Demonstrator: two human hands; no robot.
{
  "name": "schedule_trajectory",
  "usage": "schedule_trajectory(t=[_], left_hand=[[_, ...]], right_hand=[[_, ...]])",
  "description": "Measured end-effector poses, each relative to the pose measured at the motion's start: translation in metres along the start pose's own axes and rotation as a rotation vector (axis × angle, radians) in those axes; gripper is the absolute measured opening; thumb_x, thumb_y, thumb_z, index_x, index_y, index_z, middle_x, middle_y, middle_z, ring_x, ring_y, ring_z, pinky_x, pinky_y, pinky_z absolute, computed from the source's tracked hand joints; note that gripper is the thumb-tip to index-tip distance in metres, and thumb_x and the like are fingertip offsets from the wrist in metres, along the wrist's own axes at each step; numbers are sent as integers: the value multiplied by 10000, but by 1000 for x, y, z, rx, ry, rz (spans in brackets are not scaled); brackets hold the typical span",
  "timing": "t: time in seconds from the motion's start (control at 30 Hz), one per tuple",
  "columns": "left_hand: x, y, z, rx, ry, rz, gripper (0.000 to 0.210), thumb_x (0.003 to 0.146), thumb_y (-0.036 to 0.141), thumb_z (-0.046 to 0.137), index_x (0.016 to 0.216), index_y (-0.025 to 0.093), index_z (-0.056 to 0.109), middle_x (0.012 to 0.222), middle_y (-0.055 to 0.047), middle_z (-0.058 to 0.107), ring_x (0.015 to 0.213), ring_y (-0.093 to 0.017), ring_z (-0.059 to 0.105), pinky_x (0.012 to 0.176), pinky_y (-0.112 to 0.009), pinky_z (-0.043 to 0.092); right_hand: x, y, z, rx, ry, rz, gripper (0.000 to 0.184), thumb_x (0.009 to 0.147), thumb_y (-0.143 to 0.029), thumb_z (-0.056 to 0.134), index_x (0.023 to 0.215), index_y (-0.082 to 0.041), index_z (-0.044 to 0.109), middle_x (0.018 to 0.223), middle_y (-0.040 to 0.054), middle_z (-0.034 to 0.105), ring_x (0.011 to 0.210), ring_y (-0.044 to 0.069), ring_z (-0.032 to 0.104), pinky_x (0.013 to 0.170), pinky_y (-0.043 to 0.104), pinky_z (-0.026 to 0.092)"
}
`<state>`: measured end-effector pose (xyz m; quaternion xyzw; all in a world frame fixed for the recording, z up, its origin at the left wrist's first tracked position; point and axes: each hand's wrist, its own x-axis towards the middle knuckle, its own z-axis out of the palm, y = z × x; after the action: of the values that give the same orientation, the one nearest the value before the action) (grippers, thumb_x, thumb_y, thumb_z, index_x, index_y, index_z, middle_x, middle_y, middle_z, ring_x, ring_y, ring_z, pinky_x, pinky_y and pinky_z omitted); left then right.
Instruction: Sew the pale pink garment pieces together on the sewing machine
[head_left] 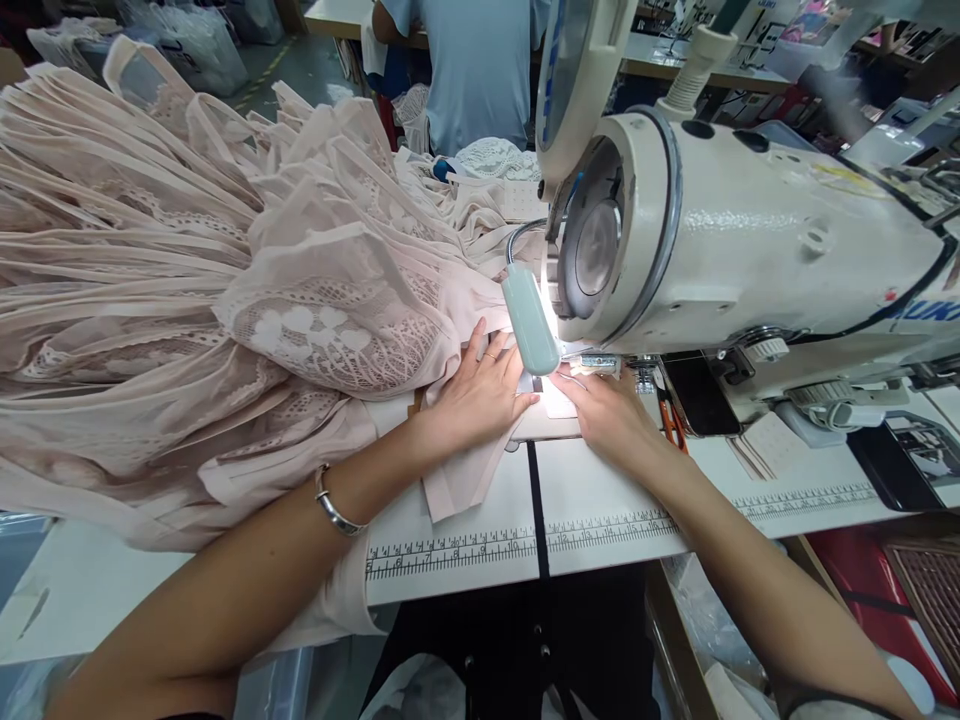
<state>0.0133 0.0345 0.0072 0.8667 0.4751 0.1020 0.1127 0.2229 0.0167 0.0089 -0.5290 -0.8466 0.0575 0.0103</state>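
My left hand (480, 395) lies flat with fingers spread on a pale pink fabric panel (466, 485), left of the sewing area. Across the lit machine bed, my right hand (611, 410) rests with its fingers stretched toward the needle area; some fingertips are hidden. The sewing machine (757, 230) stands over both hands. A pale green lamp (531, 318) hangs in front of the needle and covers it from view. Beside my left hand, a large heap of pink lace garments (322, 330) covers the table's left side.
Orange-handled scissors (671, 415) and a dark phone-like slab (701, 393) lie right of my right hand. A ruler strip (465, 550) runs along the table's front edge. Another dark device (892, 465) lies at the right. A person in a blue shirt (480, 70) sits ahead.
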Motion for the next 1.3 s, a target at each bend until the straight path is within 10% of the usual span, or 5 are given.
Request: schedule_trajectory(t=[0.8, 1.03, 1.3], left_hand=[[-1, -2, 4, 51, 21, -24, 604, 1003, 488, 434, 1469, 105, 419, 1470, -179, 494, 1490, -423, 246, 1235, -599, 157], [-13, 0, -13, 194, 202, -1, 246, 990, 152, 388, 1091, 128, 611, 1138, -165, 620, 1135, -315, 562, 941, -450, 492], [-37, -8, -59, 210, -147, 372, 217, 862, 2, 516, 723, 165, 557, 808, -43, 606, 784, -195, 565, 740, -318, 440]], right_hand=[[7, -11, 0, -136, -13, 21, 504, 929, -74, 261, 1273, -131, 624, 1026, 170, 692, 881, 278, 618, 818, 410, 473], [14, -7, 2, -116, -56, 190, 527, 879, -47, 302, 1263, -175, 639, 861, 141, 688, 776, 285, 627, 904, 510, 445], [-3, -14, 2, 95, 200, 49, 452, 1019, -265, 263, 1206, -166, 662, 1040, 160, 687, 970, 294, 597, 949, 484, 435]])
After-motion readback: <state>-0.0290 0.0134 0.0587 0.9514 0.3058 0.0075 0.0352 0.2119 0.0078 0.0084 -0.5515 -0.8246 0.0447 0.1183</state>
